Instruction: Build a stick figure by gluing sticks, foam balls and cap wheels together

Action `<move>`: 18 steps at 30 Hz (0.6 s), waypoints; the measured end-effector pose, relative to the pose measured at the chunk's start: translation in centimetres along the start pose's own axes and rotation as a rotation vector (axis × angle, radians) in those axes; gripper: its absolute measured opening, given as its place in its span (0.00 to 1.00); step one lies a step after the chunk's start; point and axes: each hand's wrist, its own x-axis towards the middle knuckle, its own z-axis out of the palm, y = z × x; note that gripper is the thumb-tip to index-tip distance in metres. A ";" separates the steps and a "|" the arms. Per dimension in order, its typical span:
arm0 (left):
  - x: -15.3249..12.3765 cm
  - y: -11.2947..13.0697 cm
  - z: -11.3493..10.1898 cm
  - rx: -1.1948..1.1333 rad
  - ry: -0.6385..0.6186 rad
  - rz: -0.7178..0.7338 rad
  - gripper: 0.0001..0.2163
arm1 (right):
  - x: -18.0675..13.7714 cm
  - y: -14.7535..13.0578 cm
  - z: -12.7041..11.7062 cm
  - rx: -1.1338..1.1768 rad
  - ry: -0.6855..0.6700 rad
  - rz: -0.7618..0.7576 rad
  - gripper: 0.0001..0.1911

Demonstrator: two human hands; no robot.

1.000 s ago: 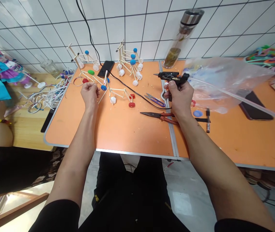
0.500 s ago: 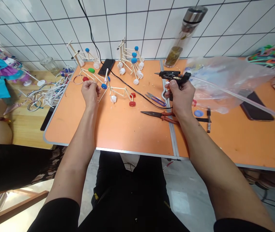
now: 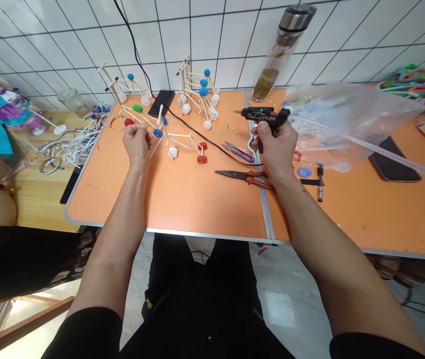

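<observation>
Worktop (image 3: 190, 207): smooth orange laminate look, slight sheen, metal-look trim. Glue gun (image 3: 258, 113): black plastic, metal-look nozzle tip. Stick frame (image 3: 179, 135): bare matt wood; red discs (image 3: 202, 159) smooth, plastic-looking. Pliers (image 3: 231, 174): dark metal nose. Bag (image 3: 320, 107): thin crinkled translucent plastic. Wall tiles (image 3: 173, 22): glossy white.

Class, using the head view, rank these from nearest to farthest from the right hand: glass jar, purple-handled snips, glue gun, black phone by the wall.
1. Glue gun: held in the right hand.
2. Purple-handled snips: just left.
3. Black phone: farther left, by the wall.
4. Glass jar: far left.
</observation>
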 end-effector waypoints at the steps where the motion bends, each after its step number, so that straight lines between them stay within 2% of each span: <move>1: -0.1 0.1 0.1 -0.003 0.004 0.001 0.13 | 0.0 0.1 0.0 -0.001 0.002 -0.002 0.21; 10: 0.2 -0.4 -0.1 -0.034 -0.015 -0.004 0.14 | 0.3 0.6 -0.1 -0.007 -0.022 -0.042 0.25; 18: 0.3 -0.6 -0.2 -0.044 -0.025 0.000 0.15 | 0.4 0.6 -0.1 -0.007 -0.035 -0.002 0.26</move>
